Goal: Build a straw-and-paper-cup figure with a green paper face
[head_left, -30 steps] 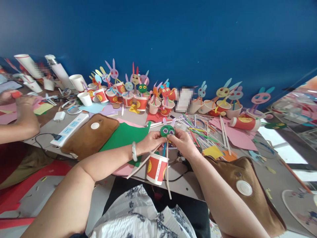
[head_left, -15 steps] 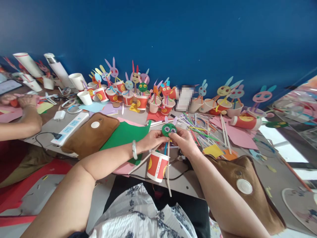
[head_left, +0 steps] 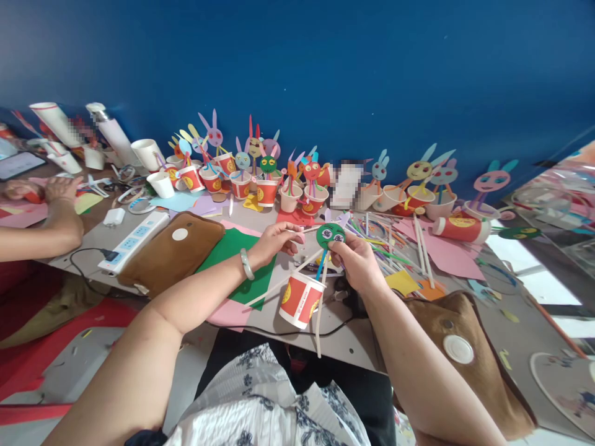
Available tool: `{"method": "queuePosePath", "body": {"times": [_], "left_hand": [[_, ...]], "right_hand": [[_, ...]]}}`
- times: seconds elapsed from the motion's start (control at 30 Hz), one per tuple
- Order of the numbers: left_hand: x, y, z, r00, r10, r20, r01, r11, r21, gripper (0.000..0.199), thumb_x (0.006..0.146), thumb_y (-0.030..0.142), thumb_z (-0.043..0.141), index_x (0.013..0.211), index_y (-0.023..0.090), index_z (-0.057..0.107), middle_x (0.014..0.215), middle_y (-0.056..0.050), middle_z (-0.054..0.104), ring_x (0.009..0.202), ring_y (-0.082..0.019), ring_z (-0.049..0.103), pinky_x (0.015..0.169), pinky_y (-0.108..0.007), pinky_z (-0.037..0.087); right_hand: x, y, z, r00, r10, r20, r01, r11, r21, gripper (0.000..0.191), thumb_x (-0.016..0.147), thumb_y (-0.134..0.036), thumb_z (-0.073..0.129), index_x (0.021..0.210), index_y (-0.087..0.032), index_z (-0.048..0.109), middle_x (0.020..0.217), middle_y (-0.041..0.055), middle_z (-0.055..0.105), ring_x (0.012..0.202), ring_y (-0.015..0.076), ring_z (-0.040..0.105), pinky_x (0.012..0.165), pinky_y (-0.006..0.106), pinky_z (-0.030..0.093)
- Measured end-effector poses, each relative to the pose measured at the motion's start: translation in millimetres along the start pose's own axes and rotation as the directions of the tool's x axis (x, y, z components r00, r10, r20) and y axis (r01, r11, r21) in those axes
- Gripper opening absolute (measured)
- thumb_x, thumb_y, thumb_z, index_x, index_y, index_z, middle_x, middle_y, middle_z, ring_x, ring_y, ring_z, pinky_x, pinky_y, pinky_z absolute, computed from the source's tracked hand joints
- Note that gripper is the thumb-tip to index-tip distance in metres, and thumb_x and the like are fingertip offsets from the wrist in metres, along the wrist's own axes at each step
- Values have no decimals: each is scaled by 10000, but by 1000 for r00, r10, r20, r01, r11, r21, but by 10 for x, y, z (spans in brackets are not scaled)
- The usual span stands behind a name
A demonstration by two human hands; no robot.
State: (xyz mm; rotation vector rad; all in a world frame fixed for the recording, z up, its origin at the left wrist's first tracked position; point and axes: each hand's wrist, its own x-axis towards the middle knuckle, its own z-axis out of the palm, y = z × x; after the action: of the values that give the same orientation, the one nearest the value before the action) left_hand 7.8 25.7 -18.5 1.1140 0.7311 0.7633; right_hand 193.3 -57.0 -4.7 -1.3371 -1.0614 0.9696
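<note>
My right hand [head_left: 357,263] pinches a green paper rabbit head [head_left: 331,235] with large drawn eyes and pale purple ears, thumb at its lower edge. A blue stem [head_left: 321,263] runs from the head down into a red and white paper cup [head_left: 301,301], which tilts below. Long pale strips [head_left: 269,291] stretch from beside the stem, one to the left and one down past the cup. Left of the head, my left hand [head_left: 279,241] is apart from it, thumb and forefinger closed on a small pink piece too small to name.
Paper-cup rabbits [head_left: 267,179] line the blue wall. Coloured sticks [head_left: 372,238] lie piled beyond my right hand. Green paper [head_left: 232,254], a brown cushion [head_left: 174,248] and a power strip [head_left: 134,241] lie left; another brown cushion [head_left: 460,347] is right. A co-worker's hand [head_left: 62,189] is far left.
My left hand has let go of the rabbit head and moved left and slightly up. My right hand has shifted the head right, and the cup has risen slightly.
</note>
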Motion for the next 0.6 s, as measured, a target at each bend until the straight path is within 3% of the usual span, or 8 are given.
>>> {"method": "queuePosePath", "body": {"times": [0.27,0.47,0.6], "left_hand": [[62,-54,-72,996,92,-16,-91,996,14,439,672,334,836,984,125,609,843,-43,743,559,-70,603,580,-226,509],[84,-63,-83,985,145,-94,-139,988,64,351,693,338,816,896,118,634,653,27,642,553,-74,575,569,-212,470],[68,-60,-67,978,176,-111,-163,979,120,362,663,243,828,960,115,666,742,20,662,591,-65,575,604,-210,483]], "right_hand": [[6,40,-20,1000,5,11,-5,1000,25,177,713,-333,685,717,-211,555,513,-57,445,452,80,344,452,252,237],[4,45,-19,1000,15,7,-15,999,34,165,712,-321,689,755,-211,574,516,-63,445,446,78,336,453,252,230],[-16,37,-9,1000,1,17,-1,1000,12,182,713,-326,690,700,-211,549,508,-60,448,449,78,354,459,252,234]]}}
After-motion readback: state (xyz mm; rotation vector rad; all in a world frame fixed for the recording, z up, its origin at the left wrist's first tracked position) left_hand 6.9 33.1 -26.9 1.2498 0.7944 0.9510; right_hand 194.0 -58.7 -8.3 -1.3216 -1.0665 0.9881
